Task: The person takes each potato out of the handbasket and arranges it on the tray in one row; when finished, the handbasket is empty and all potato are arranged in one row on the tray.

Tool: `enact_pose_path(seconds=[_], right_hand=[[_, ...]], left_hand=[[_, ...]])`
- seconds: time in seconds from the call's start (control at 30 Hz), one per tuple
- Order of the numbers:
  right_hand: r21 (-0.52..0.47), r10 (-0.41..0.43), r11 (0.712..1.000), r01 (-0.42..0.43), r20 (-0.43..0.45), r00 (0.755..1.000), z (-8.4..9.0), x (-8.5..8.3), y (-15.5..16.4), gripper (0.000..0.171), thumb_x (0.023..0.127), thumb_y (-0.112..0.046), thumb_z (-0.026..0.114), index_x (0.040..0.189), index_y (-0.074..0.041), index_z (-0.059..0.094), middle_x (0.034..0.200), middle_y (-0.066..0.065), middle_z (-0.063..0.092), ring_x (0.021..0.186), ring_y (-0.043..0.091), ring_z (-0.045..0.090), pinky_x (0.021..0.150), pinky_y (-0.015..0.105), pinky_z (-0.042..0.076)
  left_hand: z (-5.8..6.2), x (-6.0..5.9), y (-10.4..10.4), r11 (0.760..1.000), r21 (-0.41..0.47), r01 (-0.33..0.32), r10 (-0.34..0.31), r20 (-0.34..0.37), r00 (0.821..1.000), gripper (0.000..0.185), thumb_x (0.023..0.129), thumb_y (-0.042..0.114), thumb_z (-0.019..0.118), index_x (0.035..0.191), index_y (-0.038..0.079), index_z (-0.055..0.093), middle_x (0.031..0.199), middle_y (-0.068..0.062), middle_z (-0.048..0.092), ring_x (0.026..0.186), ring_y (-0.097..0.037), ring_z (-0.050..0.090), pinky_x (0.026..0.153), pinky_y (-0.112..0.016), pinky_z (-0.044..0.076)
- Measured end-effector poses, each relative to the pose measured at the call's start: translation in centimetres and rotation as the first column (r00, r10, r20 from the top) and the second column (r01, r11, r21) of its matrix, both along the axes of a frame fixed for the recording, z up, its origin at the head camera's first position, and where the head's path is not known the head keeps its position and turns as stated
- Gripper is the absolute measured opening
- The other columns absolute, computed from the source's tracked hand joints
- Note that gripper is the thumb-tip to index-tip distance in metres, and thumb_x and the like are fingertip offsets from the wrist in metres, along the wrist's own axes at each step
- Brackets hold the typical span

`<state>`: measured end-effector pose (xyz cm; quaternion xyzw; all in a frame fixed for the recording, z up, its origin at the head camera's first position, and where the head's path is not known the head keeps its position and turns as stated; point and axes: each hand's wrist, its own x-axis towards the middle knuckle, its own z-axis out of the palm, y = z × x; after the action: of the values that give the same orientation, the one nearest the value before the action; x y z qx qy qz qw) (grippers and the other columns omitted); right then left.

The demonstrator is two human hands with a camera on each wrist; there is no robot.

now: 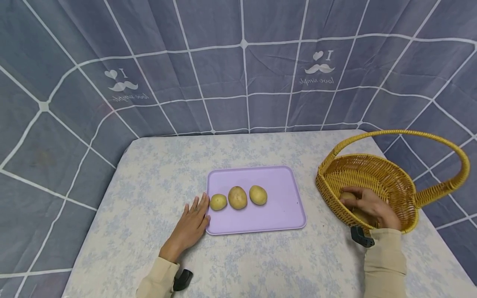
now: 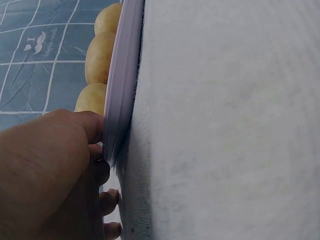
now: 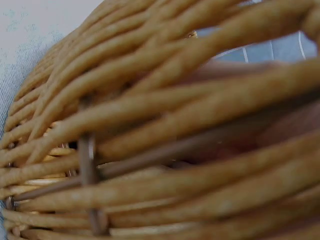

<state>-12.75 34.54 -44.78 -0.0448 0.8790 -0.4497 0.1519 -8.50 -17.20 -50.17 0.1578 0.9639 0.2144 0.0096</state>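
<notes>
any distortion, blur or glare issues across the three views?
Head view: strong fisheye, the grid lines on the backdrop bow; lighting is soft and even with no glare, and the tray and potatoes are sharp. Left wrist view: sideways, the left hand is soft up close and the tablecloth looks washed out. Right wrist view: filled with blurred basket weave, too close to focus.

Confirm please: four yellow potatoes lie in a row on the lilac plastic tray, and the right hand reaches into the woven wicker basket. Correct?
Not four: the head view shows three yellow potatoes on the lilac plastic tray. The right hand does reach into the woven wicker basket.
</notes>
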Motion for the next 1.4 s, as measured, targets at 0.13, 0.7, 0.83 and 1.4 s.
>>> enact_pose_path(seconds=[0.13,0.7,0.83,1.4], right_hand=[[-0.026,-0.012,1.0,0.011,-0.029,1.0,-0.1,0.0,0.0,0.046,0.084,-0.018,0.061,0.117,0.01,0.049,0.099,0.02,0.056,0.072,0.006,0.052,0.06,0.023,0.048],[0.116,-0.181,0.97,0.213,-0.24,0.954,1.2,0.0,-0.5,0.06,0.079,-0.038,0.064,0.126,-0.005,0.049,0.115,0.016,0.055,0.091,-0.002,0.045,0.07,0.006,0.036],[-0.026,-0.253,0.966,0.256,-0.276,0.927,2.1,0.5,-1.1,0.053,0.08,-0.03,0.065,0.127,-0.011,0.05,0.118,0.0,0.056,0.096,-0.007,0.046,0.072,0.005,0.038],[-0.591,-0.166,0.802,-0.091,-0.366,0.916,5.9,-0.3,-8.0,0.053,0.075,0.014,0.06,0.125,0.008,0.044,0.131,0.018,0.043,0.114,0.017,0.048,0.082,0.02,0.046]], left_hand=[[0.0,0.0,0.0,1.0,-0.004,0.004,-0.004,-0.008,1.0,0.056,0.095,0.026,0.039,0.142,0.009,0.014,0.146,-0.005,0.016,0.135,-0.026,0.01,0.106,-0.052,0.006],[0.2,0.0,0.0,1.0,-0.003,0.004,-0.004,0.0,1.0,0.056,0.095,0.026,0.039,0.142,0.008,0.015,0.146,-0.005,0.016,0.134,-0.027,0.011,0.105,-0.053,0.007],[0.1,-0.1,-0.1,1.0,0.001,0.008,-0.008,0.001,1.0,0.056,0.094,0.026,0.039,0.142,0.008,0.015,0.146,-0.005,0.016,0.134,-0.028,0.011,0.105,-0.053,0.007],[0.1,0.0,-0.1,1.0,0.004,-0.001,0.001,0.005,1.0,0.056,0.095,0.027,0.038,0.142,0.009,0.014,0.146,-0.005,0.017,0.134,-0.027,0.011,0.105,-0.053,0.007]])
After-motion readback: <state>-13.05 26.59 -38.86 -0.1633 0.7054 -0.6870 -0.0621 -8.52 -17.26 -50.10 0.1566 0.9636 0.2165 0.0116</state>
